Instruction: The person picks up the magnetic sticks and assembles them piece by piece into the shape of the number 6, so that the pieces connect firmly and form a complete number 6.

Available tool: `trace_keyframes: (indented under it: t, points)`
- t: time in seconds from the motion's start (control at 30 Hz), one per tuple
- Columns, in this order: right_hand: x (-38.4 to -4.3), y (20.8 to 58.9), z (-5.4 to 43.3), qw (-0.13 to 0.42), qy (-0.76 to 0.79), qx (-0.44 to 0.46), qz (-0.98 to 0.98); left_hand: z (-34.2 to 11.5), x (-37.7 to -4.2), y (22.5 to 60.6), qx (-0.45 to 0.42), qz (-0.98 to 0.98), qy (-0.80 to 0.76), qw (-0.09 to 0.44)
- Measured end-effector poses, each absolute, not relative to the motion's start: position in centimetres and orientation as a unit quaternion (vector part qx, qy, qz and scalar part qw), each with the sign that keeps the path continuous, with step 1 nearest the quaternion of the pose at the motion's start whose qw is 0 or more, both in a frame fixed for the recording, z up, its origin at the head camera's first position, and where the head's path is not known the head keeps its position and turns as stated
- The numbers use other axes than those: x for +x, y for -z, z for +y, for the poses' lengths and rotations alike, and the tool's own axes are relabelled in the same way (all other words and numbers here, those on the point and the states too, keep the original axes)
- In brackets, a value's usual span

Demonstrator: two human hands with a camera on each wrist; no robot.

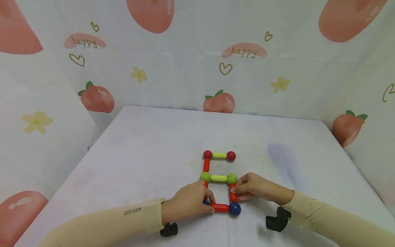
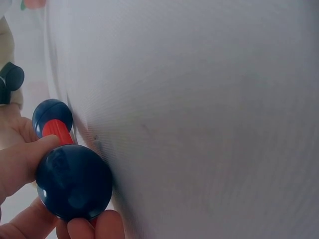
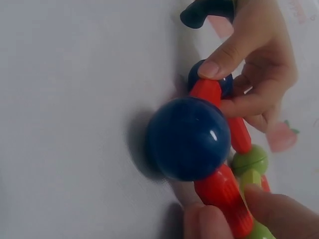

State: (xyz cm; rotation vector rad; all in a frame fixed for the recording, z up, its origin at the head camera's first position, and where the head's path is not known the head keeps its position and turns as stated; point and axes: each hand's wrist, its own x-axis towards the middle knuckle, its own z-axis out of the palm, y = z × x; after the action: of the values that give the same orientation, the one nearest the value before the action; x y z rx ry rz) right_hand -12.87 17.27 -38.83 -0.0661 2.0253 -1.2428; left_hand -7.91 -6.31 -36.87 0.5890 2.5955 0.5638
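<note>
A flat frame of magnetic rods and balls lies on the table. My left hand grips the near red rod by its left end, its fingers wrapped about the left blue ball. On the right side my right hand pinches a red rod between thumb and fingers. That rod runs from the right blue ball to a green ball. A yellow-green rod links it to another green ball. The left red rod below is partly hidden by my left hand.
Beyond the green balls, a red rod leads to a dark red ball, then a yellow-green rod and a second dark red ball. A white cloth covers the table; a fruit-printed curtain hangs behind.
</note>
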Motion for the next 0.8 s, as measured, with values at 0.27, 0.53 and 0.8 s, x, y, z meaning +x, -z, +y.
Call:
trace_keyframes:
  t: [0.27, 0.53, 0.8]
  points:
    - [-13.5, 38.1, 17.4, 0.360, 0.428, -0.026, 0.829, -6.3, -8.0, 36.9, 0.212, 0.933, -0.204, 0.209]
    - [-14.5, 37.7, 18.2, 0.334, 0.428, -0.002, 0.840, -6.3, -8.0, 36.9, 0.212, 0.932, -0.203, 0.211]
    - [-15.1, 35.8, 18.9, 0.305, 0.459, -0.025, 0.834, -6.8, -8.4, 36.0, 0.203, 0.926, -0.225, 0.224]
